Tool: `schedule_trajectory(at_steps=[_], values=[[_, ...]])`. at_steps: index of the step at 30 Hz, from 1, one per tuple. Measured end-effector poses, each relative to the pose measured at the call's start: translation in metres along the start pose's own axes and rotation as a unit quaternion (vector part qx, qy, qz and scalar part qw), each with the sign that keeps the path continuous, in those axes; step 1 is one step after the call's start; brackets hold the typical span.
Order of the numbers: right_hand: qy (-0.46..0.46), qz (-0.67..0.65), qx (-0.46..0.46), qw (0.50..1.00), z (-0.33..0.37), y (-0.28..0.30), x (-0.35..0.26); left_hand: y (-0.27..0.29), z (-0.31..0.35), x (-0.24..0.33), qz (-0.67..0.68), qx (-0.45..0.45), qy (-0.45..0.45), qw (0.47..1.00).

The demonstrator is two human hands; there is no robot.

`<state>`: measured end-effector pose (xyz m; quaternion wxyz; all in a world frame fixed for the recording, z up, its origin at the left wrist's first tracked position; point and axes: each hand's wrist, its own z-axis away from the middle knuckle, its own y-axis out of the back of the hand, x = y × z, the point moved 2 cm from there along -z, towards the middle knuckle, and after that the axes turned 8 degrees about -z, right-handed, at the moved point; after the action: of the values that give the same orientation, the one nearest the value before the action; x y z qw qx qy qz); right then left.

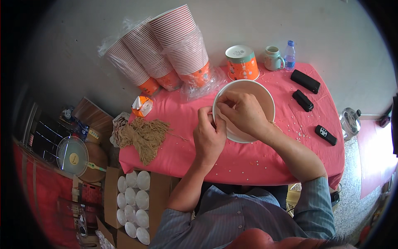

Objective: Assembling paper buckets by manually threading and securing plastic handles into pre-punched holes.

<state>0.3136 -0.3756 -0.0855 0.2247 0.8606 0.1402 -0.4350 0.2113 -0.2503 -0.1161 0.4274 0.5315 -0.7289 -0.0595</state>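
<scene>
A large white-rimmed paper bucket (265,89) stands on the pink-covered table in front of me, its open mouth facing up. At its left rim my left hand (210,135) is closed, thumb and fingers on the wall. My right hand (244,110) reaches over the mouth, fingers pinched together just inside that same rim. Whatever those fingertips hold is too small or hidden to make out. The right forearm crosses the bucket's near right edge, where a bit of tan string shows.
Stacked paper buckets (178,41) in plastic lean at the back left. Behind my bucket are an upturned orange bucket (242,68), a mug (273,60) and a bottle (290,56). Tan yarn (145,139) lies left; black objects (305,81) and small white beads lie right. A carton (159,195) holds white cups below.
</scene>
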Motion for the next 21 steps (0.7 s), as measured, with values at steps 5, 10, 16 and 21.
schedule_trajectory(at_steps=[5, 10, 16, 21], values=[[-0.002, 0.004, -0.018, 1.0, 0.0, -0.001, 0.001, 0.0, 0.0, -0.003, 0.004, -0.003, 0.005, 1.0], [-0.045, -0.013, -0.036, 0.998, 0.0, -0.004, 0.0, 0.005, 0.002, -0.007, -0.013, 0.0, -0.006, 1.0], [-0.048, 0.004, -0.058, 0.997, 0.0, -0.006, 0.01, 0.017, 0.009, -0.002, -0.029, -0.032, 0.003, 0.999], [-0.045, 0.02, -0.09, 0.995, 0.001, -0.011, 0.018, 0.02, 0.016, -0.006, -0.028, -0.056, 0.03, 0.998]])
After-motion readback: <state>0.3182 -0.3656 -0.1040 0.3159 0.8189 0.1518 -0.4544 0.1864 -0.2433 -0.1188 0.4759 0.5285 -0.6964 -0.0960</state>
